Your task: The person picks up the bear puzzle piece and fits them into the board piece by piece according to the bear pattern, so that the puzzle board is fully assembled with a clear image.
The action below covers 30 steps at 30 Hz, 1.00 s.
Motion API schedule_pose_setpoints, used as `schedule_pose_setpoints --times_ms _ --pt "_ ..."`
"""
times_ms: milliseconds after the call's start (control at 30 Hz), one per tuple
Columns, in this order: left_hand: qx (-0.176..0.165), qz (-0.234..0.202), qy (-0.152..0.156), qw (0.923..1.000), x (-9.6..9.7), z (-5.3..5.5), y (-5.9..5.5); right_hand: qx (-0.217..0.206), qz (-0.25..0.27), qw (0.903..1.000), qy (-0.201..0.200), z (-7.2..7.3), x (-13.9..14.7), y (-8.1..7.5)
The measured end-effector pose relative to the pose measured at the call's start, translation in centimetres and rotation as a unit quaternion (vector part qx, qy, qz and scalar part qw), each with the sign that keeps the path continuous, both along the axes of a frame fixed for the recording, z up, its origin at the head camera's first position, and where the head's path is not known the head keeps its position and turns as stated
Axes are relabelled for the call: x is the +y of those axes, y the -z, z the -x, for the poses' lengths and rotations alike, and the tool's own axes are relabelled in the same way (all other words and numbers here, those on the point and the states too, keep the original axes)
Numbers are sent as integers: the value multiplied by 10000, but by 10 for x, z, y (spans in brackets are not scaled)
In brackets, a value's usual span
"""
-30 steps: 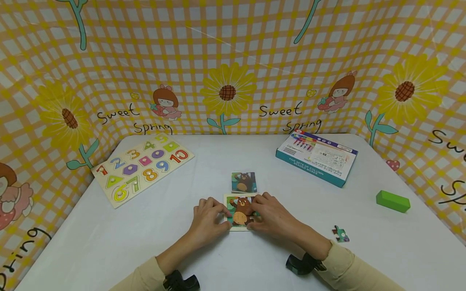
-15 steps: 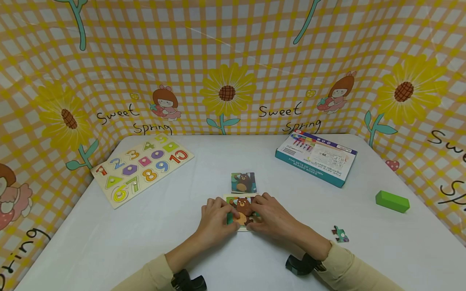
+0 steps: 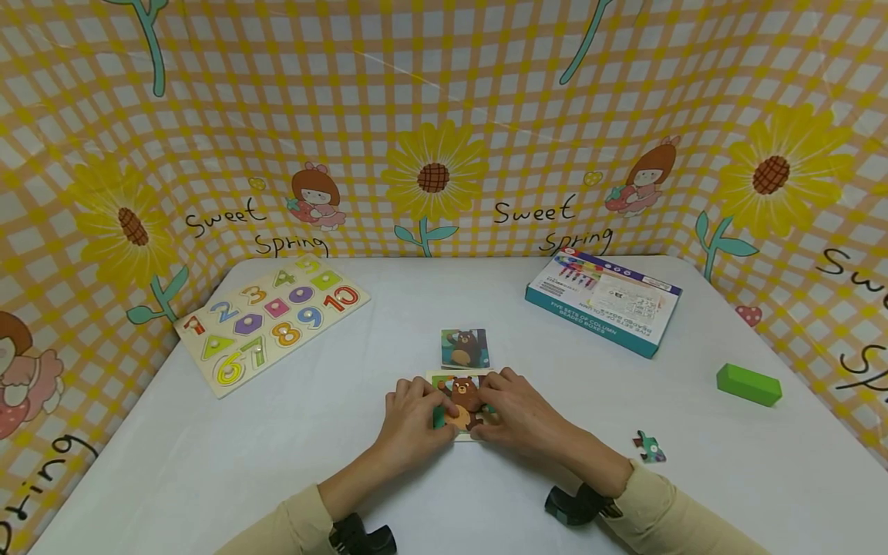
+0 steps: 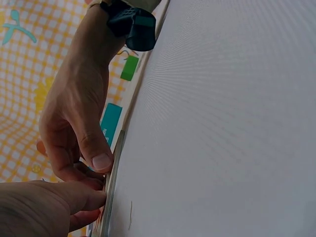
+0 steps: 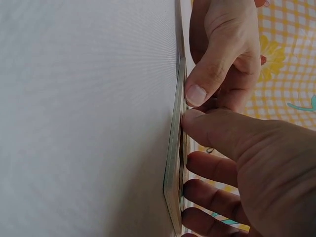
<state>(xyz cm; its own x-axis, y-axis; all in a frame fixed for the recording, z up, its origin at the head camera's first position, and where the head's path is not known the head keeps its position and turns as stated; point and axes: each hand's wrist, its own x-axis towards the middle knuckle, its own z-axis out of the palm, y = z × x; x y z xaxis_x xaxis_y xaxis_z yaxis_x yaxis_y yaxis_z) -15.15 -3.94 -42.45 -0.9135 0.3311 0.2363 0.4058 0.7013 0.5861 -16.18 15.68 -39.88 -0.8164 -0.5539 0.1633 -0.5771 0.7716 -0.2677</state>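
Observation:
A bear jigsaw puzzle (image 3: 459, 395) in a pale-framed board lies flat at the table's centre, partly covered by both hands. My left hand (image 3: 414, 422) comes from the left; its index fingertip presses on the bear's belly while the thumb is at the near edge. Over the right part, my right hand (image 3: 522, 412) has its fingers bent. In the right wrist view, a slightly raised puzzle piece (image 5: 185, 143) sits between that thumb and index finger. Just beyond the board is a matching bear picture card (image 3: 465, 348). A loose green puzzle piece (image 3: 650, 447) lies to the right.
A wooden number and shape board (image 3: 274, 324) lies back left. Toward the back right stands a teal-sided beaded-set box (image 3: 603, 301), with a green block (image 3: 748, 384) at the far right. A checked cloth (image 3: 375, 100) rises behind and around the table.
My left hand has moved right from the puzzle's left edge, bringing its index finger onto the bear's belly. The right hand has stayed in place, and the loose piece has not moved.

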Motion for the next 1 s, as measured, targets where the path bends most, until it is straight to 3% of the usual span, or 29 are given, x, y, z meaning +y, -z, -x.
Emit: schedule_pose_setpoints --times_ms 1000 --pt "-79 46 -29 10000 0 1 1 -57 113 9999 27 0 -1 -1"
